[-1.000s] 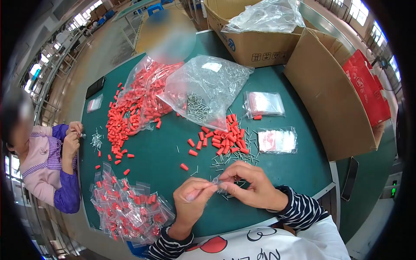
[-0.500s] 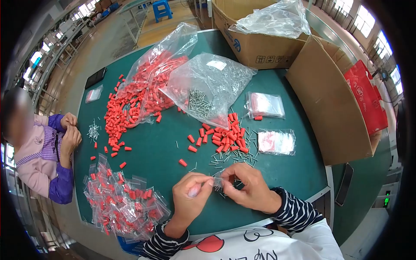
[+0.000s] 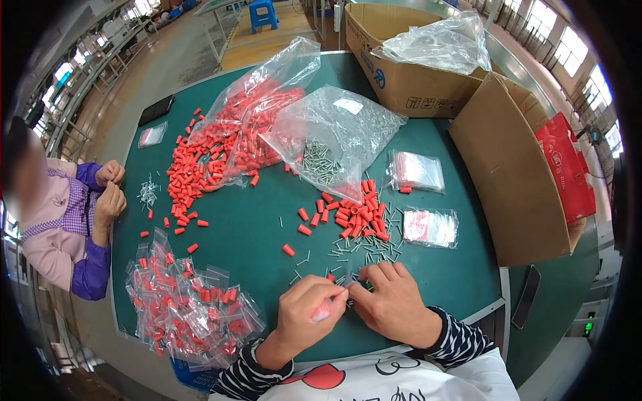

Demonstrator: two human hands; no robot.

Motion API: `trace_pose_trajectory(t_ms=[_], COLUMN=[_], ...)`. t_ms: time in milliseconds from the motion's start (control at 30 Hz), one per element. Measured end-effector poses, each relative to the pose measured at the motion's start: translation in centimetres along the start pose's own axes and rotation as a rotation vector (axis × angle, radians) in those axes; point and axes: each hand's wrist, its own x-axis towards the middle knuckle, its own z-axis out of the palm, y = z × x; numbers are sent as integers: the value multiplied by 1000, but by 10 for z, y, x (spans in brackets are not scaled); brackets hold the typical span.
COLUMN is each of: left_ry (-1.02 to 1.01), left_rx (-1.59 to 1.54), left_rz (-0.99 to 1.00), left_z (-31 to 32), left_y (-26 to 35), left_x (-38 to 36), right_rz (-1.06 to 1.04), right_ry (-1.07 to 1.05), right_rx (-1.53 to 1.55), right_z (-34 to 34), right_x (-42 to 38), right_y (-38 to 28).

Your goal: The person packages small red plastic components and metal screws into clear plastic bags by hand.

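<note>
My left hand (image 3: 304, 313) is closed, its thumb and finger pinching a small clear plastic bag (image 3: 350, 279); something whitish and pink shows in its palm. My right hand (image 3: 394, 304) is closed on the other side of the same bag, fingertips meeting the left ones. The bag is mostly hidden by the fingers. Just beyond the hands lie loose screws (image 3: 380, 250) and a heap of red plastic caps (image 3: 358, 217). To the left of my left hand is a pile of small clear bags holding red caps (image 3: 194, 307).
Behind are a large bag of red caps (image 3: 244, 127) and a bag of screws (image 3: 334, 144). Two stacks of flat bags (image 3: 418, 172) (image 3: 430, 227) lie right. Cardboard boxes (image 3: 498, 177) line the right edge. A co-worker (image 3: 63, 220) sits left with hands together.
Both hands have come closer together around the bag, and my right fingers have curled in more. The view has shifted slightly. The co-worker's hands stay together.
</note>
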Motion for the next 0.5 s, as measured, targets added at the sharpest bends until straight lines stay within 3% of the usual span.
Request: trace_pose_trajectory(t_ms=[133,267,433,500], left_ry=[-100,-160,-224,-302], left_rx=[-33,64,163,57], left_rz=[-84,66,60,-42], left_z=[-4,-3,-11,-15], left_y=[11,2,-2,6], left_x=[6,-3,-5,-2], right_rz=[36,29,5,-19], right_ry=[24,18,33,14], right_rx=[257,515,399,372], right_z=[-9,-11,-17,-22], right_x=[-10,-12,-19,-23], right_y=[10,8,12,14])
